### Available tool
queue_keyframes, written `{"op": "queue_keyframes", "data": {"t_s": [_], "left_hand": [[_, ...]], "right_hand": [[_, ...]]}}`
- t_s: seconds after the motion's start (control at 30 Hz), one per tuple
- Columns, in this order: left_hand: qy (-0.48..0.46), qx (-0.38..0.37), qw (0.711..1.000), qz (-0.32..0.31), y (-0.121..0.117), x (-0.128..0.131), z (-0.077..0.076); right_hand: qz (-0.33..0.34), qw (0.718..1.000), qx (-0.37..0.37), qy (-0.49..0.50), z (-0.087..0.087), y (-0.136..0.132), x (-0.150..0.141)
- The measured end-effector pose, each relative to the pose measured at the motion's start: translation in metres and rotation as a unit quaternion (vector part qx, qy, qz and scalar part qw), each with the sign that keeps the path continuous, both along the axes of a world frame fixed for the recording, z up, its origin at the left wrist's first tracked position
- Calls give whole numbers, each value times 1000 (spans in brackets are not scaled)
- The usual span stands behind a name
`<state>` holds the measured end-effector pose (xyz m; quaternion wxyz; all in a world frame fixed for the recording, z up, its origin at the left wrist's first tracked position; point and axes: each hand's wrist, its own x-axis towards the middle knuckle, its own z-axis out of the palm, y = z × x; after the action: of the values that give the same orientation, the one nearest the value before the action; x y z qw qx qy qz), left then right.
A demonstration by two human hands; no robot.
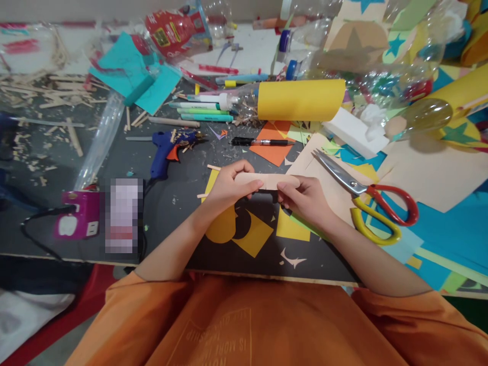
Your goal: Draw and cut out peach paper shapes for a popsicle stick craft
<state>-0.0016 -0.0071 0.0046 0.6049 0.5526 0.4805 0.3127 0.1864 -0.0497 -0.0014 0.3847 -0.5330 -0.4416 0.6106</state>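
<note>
Hands, paper strip inside table edge

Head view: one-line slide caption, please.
Left hand and right hand hold a pale paper strip over a dark table, between a blue glue gun and scissors.

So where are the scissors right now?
In the head view, the scissors lie to the right of the person's right hand, partly over a sheet of pale paper.
</note>
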Motion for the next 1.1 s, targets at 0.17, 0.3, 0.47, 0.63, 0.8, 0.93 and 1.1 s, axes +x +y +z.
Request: {"op": "queue_keyframes", "data": {"t_s": [0.17,0.3,0.47,0.63,0.8,0.93,1.1], "left_hand": [[11,6,1000,-25,0,-1,1],[13,13,999,-31,0,-1,2],[29,25,999,-31,0,0,2],[36,21,999,-22,-1,1,0],[14,25,1000,-3,0,1,-1],[22,57,998,8,0,2,-1],[43,69,997,2,0,1,-1]], "right_hand": [[4,1000,4,-23,2,0,-2],[12,999,11,-35,3,0,-2],[14,999,12,-44,3,-1,-2],[15,999,15,-47,2,-1,-1],[20,998,20,-52,2,0,-1],[29,996,39,-72,4,1,-2],[46,994,44,-86,4,1,-1]]}}
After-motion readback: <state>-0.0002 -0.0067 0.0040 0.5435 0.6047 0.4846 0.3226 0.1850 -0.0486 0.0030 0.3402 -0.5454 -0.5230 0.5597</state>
